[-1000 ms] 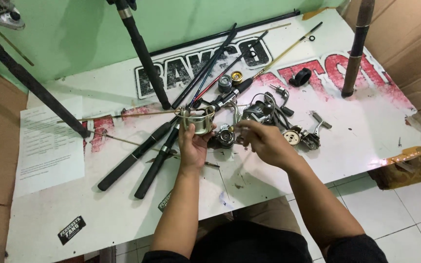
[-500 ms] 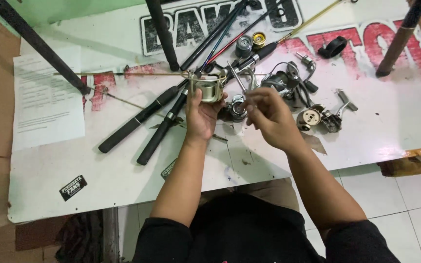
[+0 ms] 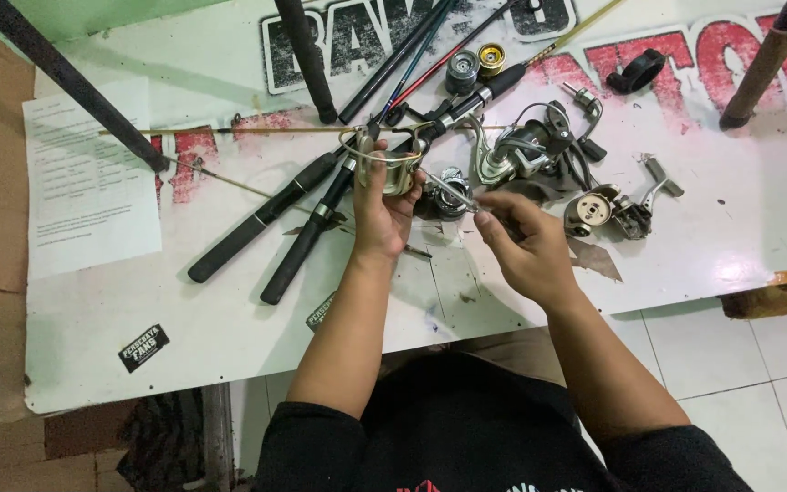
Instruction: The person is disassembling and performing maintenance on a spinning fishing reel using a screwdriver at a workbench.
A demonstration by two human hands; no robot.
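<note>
Surface [image 3: 93,310]: white, with large printed lettering, its left and far edges cut off by the frame.

Landmark: gold reel spool [image 3: 400,170], held above the middle of the surface.

Rod handles [image 3: 266,219]: two black grips lie just left of the spool, slanting down-left. More rod sections fan out beyond the spool; their far ends run out of view.

Paper sheet [image 3: 93,182]: well left of the spool, flat on the surface.

Left hand [image 3: 380,214]: closed around the spool from below, fingers wrapped on its side, thumb up against the wire bail. Palm side hidden.

Right hand [image 3: 526,246]: just right of the spool, fingers pinched shut on a thin metal shaft [image 3: 448,191] that points toward the spool. Whether its tip touches the spool cannot be told.

Grey spinning reel [image 3: 526,150]: right of the spool and beyond the right hand, resting on the surface.

Reel body part [image 3: 594,211]: further right, round face up, with a crank handle beside it.

Small parts directly behind the left hand are dark and hard to make out.
</note>
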